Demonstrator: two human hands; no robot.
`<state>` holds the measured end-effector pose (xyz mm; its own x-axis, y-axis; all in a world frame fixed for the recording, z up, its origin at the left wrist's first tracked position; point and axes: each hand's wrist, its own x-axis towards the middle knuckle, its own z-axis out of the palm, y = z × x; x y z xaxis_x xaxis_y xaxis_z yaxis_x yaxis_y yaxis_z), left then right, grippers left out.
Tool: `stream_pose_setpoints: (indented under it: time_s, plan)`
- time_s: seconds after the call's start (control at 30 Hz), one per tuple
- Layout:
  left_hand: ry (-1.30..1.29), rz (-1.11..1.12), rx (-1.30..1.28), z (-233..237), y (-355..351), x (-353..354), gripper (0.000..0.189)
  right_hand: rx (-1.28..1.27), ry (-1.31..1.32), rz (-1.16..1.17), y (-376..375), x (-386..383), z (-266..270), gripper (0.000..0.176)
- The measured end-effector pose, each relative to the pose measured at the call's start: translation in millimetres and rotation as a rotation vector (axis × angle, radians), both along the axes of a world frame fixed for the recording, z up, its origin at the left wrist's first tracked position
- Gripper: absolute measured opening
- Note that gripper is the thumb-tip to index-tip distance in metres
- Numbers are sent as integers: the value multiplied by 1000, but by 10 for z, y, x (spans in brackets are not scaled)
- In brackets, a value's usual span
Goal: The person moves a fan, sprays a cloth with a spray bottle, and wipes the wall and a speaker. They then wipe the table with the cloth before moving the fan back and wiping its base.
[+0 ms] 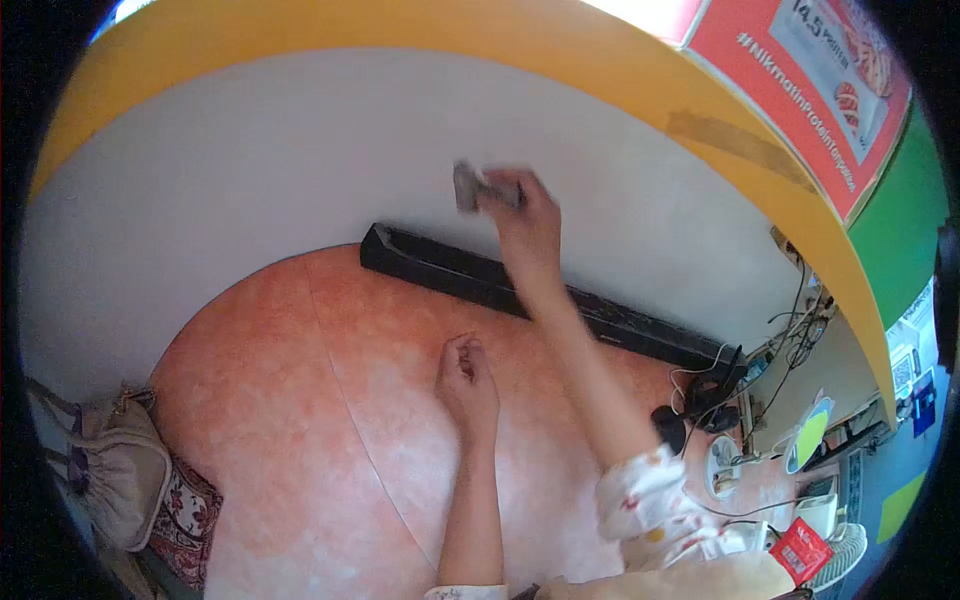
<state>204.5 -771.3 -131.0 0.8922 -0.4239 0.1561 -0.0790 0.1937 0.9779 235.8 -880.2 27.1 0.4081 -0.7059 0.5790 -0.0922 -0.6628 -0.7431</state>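
Clock positions are taken from the centre of the head view.

Item: grey object (466, 187), one, blurred, kind not clear. Position: 12 o'clock, in front of the pale panel (250, 160); contact with the panel cannot be told.

Right hand (528, 220): 1 o'clock, arm reaching in from 5 o'clock; grip clamped on the grey object, which sticks out on the 9 o'clock side of the fingers. Sleeve (640, 490) pale, with red marks.

Left hand (466, 375): 6 o'clock, just below centre, apart from the right hand. Grip together, fingers curled into a loose fist; whether anything sits inside cannot be told. Seen against the orange surface (280, 400), which bears a thin dark line.

Black bar (440, 268): long, lying along the foot of the panel, from 10 o'clock to between 3 and 4; partly behind the right forearm.

Yellow rim (330, 22): curved, along the top of the panel.

Red poster (740, 75): 2 o'clock, printed "#NikmatinProtein…".

Cables (805, 330): tangled, 3 o'clock.

Beige bag (125, 465): 8 o'clock, beside a patterned cloth (192, 515).

Red packet (800, 550): 4 o'clock, just beside a white fan (848, 548).
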Motion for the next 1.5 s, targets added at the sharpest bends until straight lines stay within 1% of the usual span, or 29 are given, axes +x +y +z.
stream_pose_setpoints:
  time_s: [0.07, 0.1, 0.13, 0.2, 0.3, 0.4, 0.5, 0.6, 0.7, 0.8, 0.9, 1.0, 1.07, 1.1, 1.13, 1.17, 1.2, 1.27, 1.37, 1.47, 1.5]
  plan:
    - [26, 135, -106, -15, -43, -24, 22, 243, -300, 41, 223, -241, -502, 23]
    - [37, 203, -157, -37, -62, -24, 24, 325, -359, -17, 346, -388, -713, 23]
    - [65, 190, -197, -44, -71, -22, 26, 409, -415, -80, 470, -548, -889, 23]
    - [135, 162, -270, -47, -71, -27, 30, 655, -538, -138, 723, -834, -1147, 21]
    - [171, 14, -289, 7, 14, -19, 32, 811, -584, -127, 963, -1182, -1477, 19]
    - [289, -191, -310, -104, 70, 60, 38, 698, -515, -98, 1002, -1356, -1872, 19]
    - [152, -403, -167, 40, 210, -6, 38, 740, -536, 13, 1061, -1326, -1692, 20]
    - [-8, -531, 8, 34, 287, -137, 37, 750, -469, 1, 1036, -1337, -1707, 22]
    - [-156, -407, 61, 13, 399, -240, 40, 605, -335, -15, 1015, -1337, -1768, 26]
    - [-22, -327, 159, 40, 508, -267, 40, 672, -328, 30, 1082, -1334, -1653, 27]
    - [-78, -211, 39, -23, 664, -113, 41, 670, -428, -26, 1073, -1263, -1695, 28]
    - [-144, -45, 179, 97, 970, 296, 41, 535, -50, -201, 1188, -1400, -1715, 23]
    - [-216, 77, 204, 65, 985, 392, 41, 433, 470, -57, 1537, -1714, -1162, 21]
    - [-244, 136, 211, 38, 966, 398, 42, 442, 664, 45, 1676, -1899, -1295, 23]
    - [-142, 29, 372, 136, 965, 380, 43, 459, 928, 178, 1887, -2060, -1055, 27]
    - [-170, 67, 327, 112, 951, 379, 43, 417, 1084, 304, 2053, -2219, -919, 26]
    - [-195, 104, 279, 52, 946, 400, 42, 476, 1308, 424, 2155, -2287, -762, 27]
    - [-197, 130, 224, -2, 920, 401, 42, 396, 1372, 633, 2327, -2459, -561, 24]
    - [-172, 108, 210, 41, 927, 397, 41, 424, 1545, 674, 2570, -2584, -751, 20]
    - [-195, 84, 223, 27, 942, 423, 41, 476, 1455, 634, 2730, -2642, -818, 25]
    - [-210, 58, 233, 18, 946, 420, 41, 460, 1389, 535, 2700, -2640, -824, 22]
